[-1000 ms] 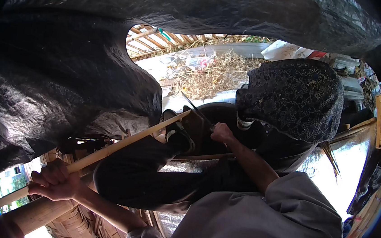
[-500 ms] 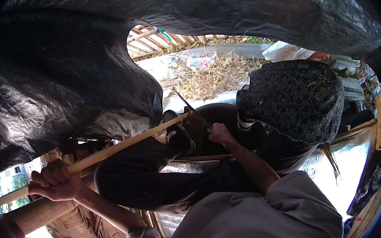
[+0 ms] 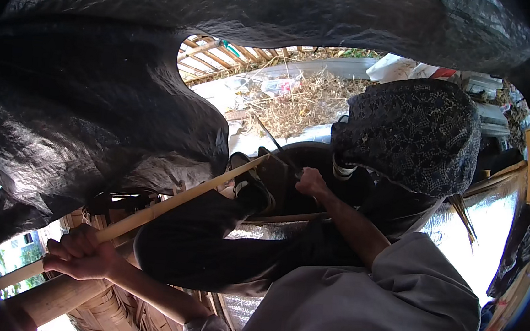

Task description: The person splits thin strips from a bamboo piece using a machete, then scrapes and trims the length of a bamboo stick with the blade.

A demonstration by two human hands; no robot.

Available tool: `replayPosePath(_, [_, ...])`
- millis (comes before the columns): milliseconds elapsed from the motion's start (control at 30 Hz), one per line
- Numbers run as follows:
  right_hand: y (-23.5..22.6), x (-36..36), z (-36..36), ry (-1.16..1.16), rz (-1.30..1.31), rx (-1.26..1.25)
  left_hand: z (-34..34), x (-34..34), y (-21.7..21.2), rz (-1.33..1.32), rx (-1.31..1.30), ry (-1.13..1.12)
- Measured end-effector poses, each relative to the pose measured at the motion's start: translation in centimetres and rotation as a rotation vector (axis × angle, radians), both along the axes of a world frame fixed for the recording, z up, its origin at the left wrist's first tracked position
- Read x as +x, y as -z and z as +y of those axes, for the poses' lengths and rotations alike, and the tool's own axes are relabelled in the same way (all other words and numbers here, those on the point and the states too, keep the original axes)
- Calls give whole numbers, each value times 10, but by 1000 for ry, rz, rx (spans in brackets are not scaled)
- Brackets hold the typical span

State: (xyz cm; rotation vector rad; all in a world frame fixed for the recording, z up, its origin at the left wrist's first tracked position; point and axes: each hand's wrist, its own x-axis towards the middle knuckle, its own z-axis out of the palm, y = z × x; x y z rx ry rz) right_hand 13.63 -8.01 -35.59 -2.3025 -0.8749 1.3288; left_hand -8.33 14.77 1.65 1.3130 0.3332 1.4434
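My left hand (image 3: pixel 84 254) is wrapped round a long pale bamboo strip (image 3: pixel 167 205), which slants from the lower left up toward the middle. In my closed right hand (image 3: pixel 311 183) is the handle of a long, thin, dark-bladed knife (image 3: pixel 272 136). The blade points up and to the left, and crosses close to the strip's far end; whether the two touch, I cannot tell. Below and behind the blade are a dark shoe (image 3: pixel 252 186) and a round dark tub (image 3: pixel 309 150). The handle is mostly hidden by my fingers.
Black plastic sheeting (image 3: pixel 88 99) hangs at the left and across the top. A dark patterned cloth (image 3: pixel 409 137) drapes over my right knee. Dry straw (image 3: pixel 305 103) lies beyond the tub. Below the left hand are a thick bamboo pole (image 3: pixel 55 298) and a woven bamboo basket (image 3: pixel 107 315).
My right hand and the knife have moved slightly to the right and up, and the blade tip has shifted right along with them. The strip and my left hand have hardly moved.
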Motion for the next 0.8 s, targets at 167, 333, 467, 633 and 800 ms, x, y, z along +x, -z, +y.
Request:
replayPosePath(167, [-19, -3, 23, 226, 10, 158, -4, 2, -3, 7, 4, -114])
replayPosePath(333, [4, -17, 4, 127, 66, -8, -2, -7, -7, 14, -22, -54])
replayPosePath(467, [10, -16, -7, 126, 58, -139, -3, 11, -1, 35, -78, -349])
replayPosePath(633, [-15, -17, 12, 149, 38, -10, -4, 8, -8, 62, -63, -468])
replayPosePath(800, [-19, -13, 17, 142, 84, 24, 2, 7, -1, 75, -64, -461])
